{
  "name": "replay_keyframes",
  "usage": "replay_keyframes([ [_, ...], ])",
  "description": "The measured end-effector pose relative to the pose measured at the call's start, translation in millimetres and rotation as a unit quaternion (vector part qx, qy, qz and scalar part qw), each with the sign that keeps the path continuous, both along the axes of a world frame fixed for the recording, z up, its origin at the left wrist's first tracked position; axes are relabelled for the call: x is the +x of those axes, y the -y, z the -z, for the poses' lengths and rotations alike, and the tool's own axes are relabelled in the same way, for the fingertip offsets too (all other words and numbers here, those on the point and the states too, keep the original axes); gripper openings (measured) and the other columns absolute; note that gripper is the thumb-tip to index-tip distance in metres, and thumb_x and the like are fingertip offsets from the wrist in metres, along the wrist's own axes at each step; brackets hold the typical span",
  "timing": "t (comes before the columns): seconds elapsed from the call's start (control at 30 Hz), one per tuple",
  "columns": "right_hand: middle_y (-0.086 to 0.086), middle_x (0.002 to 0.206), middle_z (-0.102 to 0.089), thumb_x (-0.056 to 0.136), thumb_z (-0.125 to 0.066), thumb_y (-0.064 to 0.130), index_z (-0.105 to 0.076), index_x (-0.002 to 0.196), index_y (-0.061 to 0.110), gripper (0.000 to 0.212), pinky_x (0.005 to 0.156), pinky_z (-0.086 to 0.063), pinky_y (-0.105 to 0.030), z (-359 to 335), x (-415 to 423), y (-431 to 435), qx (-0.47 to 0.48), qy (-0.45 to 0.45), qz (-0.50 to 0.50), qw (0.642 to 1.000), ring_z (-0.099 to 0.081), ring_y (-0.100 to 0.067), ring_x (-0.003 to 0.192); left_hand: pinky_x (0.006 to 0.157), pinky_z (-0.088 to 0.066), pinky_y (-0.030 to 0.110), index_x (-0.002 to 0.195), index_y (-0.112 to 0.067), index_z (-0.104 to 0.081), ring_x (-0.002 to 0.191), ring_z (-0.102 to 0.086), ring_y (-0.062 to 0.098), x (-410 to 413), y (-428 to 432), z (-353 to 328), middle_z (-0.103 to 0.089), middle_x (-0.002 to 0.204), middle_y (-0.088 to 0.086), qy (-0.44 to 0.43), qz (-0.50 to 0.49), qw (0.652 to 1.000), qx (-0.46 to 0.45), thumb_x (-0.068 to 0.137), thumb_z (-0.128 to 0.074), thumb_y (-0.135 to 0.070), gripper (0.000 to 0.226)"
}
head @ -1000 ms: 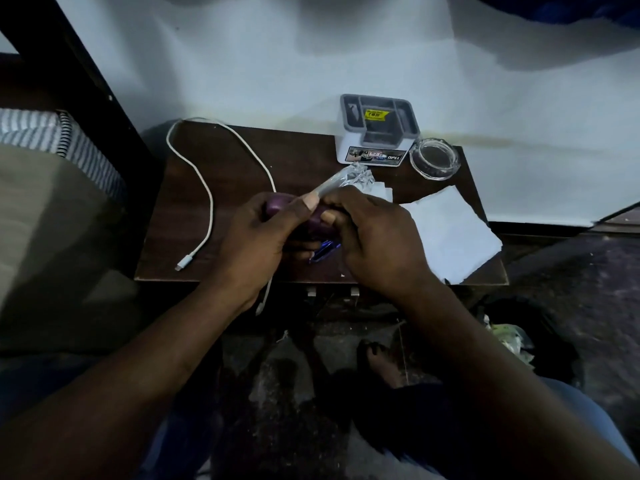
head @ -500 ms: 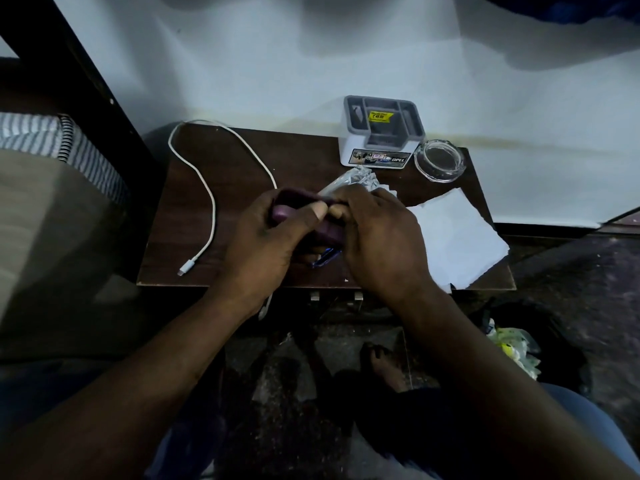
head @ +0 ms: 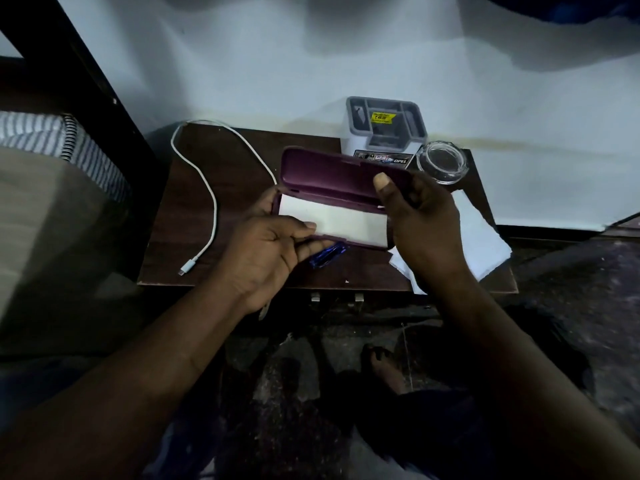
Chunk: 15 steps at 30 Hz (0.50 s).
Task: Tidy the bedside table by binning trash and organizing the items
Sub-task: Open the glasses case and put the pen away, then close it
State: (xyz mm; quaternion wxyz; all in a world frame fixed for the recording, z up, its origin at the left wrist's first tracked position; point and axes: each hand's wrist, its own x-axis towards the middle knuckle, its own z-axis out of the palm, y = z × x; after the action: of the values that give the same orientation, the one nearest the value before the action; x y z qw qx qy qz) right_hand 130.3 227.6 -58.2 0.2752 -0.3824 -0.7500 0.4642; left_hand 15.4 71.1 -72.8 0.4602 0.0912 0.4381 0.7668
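Purple hard-shell case (head: 341, 174) is flipped open over the middle of the desk (head: 239, 168), lid up and a white lining showing inside the bottom half. Left hand (head: 266, 251) has its grip on the near-left edge of the base, thumb lying along the rim. Right hand (head: 420, 220) has its grip on the right end, thumb pressed on the lid. Tucked under the left fingers, near the front edge, is a shiny blue wrapper (head: 327, 255); can't tell if the hand is actually pinching it or it's just lying there. White charging cable (head: 207, 188) loops down the left side of the desk, plug near the front-left corner. Grey desk organizer (head: 386, 128) stands at the back edge with a glass ashtray (head: 441, 161) just beside it toward the back-right corner. White paper sheets (head: 481, 237) hang over the right edge.
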Motion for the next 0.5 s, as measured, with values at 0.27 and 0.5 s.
replay_keyframes([
  [0.27,-0.023,0.109,-0.076,0.091,-0.074,0.037,-0.076,0.103,0.009,0.030,0.089,-0.054,-0.073,1.3,-2.3,-2.4,-0.211,-0.099,-0.010,0.972,-0.071,-0.049,0.105,0.092,-0.060,0.047,0.128,-0.005,-0.055,0.104,-0.072,0.033,-2.1,-8.0,1.4,-0.068,0.118,0.019,0.023,-0.007,0.999,-0.022,0.084,-0.041,0.024,0.055],
  [0.5,-0.022,0.087,-0.070,0.086,-0.075,0.037,-0.075,0.086,0.015,0.022,0.076,-0.056,-0.069,5.9,-0.3,-8.0,-0.202,-0.063,-0.010,0.977,-0.060,-0.033,0.077,0.077,-0.064,0.043,0.116,-0.011,-0.066,0.102,-0.074,0.038,-7.7,-5.0,0.8,-0.073,0.119,0.017,-0.029,-0.017,0.993,-0.111,0.100,-0.046,0.005,0.029],
])
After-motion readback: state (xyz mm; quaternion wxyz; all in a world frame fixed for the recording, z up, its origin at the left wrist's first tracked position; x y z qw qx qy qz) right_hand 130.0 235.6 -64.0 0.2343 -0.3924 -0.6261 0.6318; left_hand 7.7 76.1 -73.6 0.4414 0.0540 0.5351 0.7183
